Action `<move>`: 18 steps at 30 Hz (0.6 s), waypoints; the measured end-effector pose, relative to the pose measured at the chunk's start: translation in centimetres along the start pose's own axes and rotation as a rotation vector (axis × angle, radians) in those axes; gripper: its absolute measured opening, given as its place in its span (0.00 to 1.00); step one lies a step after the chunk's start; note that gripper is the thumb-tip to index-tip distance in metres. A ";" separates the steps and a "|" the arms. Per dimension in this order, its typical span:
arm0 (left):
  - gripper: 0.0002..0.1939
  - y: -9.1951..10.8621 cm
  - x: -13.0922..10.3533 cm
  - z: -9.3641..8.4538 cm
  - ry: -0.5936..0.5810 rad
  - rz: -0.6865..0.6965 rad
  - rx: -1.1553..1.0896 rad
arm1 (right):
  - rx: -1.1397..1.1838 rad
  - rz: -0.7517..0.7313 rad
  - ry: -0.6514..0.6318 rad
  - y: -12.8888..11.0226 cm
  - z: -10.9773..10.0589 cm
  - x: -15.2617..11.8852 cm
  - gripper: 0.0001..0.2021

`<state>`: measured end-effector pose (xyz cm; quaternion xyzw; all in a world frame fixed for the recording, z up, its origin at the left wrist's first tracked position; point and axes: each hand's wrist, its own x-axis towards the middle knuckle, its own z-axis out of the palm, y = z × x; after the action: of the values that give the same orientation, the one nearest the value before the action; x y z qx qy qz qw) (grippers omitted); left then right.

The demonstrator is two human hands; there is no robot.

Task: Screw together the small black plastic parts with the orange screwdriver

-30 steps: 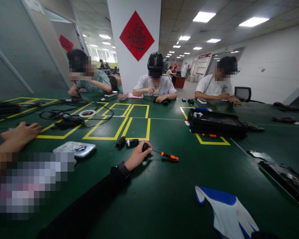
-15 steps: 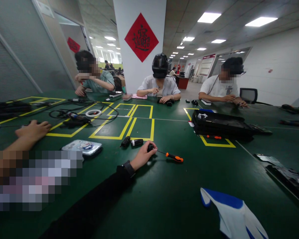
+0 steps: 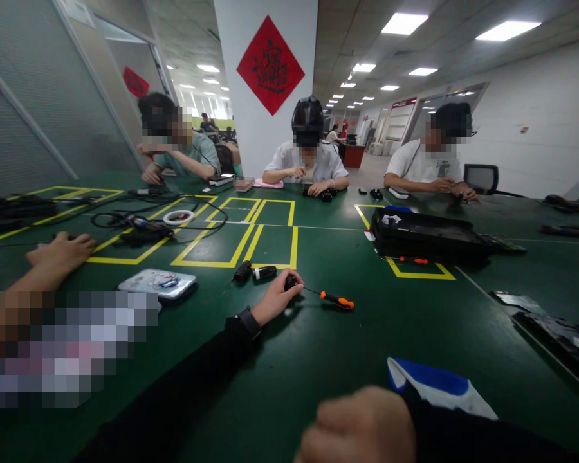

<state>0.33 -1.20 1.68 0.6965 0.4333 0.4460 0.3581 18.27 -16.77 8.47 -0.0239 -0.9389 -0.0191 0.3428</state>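
Note:
My left hand (image 3: 278, 296) is closed around a small dark rounded piece (image 3: 290, 281), its wrist resting on the green table. Just right of those fingers lies an orange-and-black screwdriver (image 3: 337, 300), its thin shaft pointing at the hand. Behind the hand lie two short black cylindrical parts, one plain (image 3: 242, 272) and one with a white band (image 3: 264, 273). Low in the picture, my right hand (image 3: 359, 426) is bent and smeared by motion, so its fingers are unclear. A blue-and-white glove (image 3: 434, 381) lies beyond my right sleeve and is partly covered by it.
At left, a neighbour's hand (image 3: 62, 251) rests on the table near a phone (image 3: 159, 283). Cables and a white ring (image 3: 178, 217) lie behind. A black tray-like case (image 3: 424, 235) and an opened device (image 3: 560, 344) sit on the right. Three people sit opposite.
My right hand has come into view at the bottom, in front of the glove. My left hand keeps its hold on the dark piece. The view has tilted slightly.

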 end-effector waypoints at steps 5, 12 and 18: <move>0.08 -0.1 0.1 0.1 0.013 0.030 0.004 | -0.305 0.363 -0.220 10.9 1.0 -1.0 0.07; 0.08 0.0 0.0 0.0 0.009 0.007 -0.012 | -0.171 0.773 -0.186 15.4 3.2 -5.6 0.10; 0.07 0.0 0.0 0.0 0.019 -0.024 -0.040 | 0.034 0.793 -0.116 15.6 2.9 -6.0 0.07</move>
<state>0.38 -1.20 1.71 0.6796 0.4360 0.4569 0.3733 21.84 -1.19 2.70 -0.3798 -0.8748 0.1316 0.2706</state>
